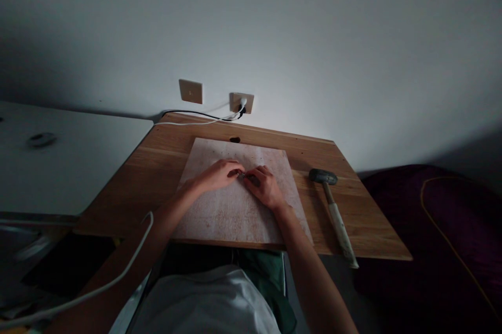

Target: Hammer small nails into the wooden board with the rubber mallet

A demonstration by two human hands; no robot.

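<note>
Over the middle of a pale, worn square board [235, 214], my left hand [223, 173] and my right hand [265, 185] meet fingertip to fingertip. Between them is a small metallic piece [241, 174], too small and dim to name. Both hands are closed, their fingers pinching at that piece from either side. Several tiny dark specks or holes lie along the board's far part. To the right of the board rests a mallet [323, 176] with a black head and a pale handle, which sticks out past the table's front edge.
The board lies on a wooden table [368, 224] pushed against a white wall. A wall socket [242, 102] with plugs and cables sits behind it, near a second wall plate [191, 91]. A white surface [70, 167] stands left, dark purple fabric [427, 208] right. A white cable [113, 281] crosses my left forearm.
</note>
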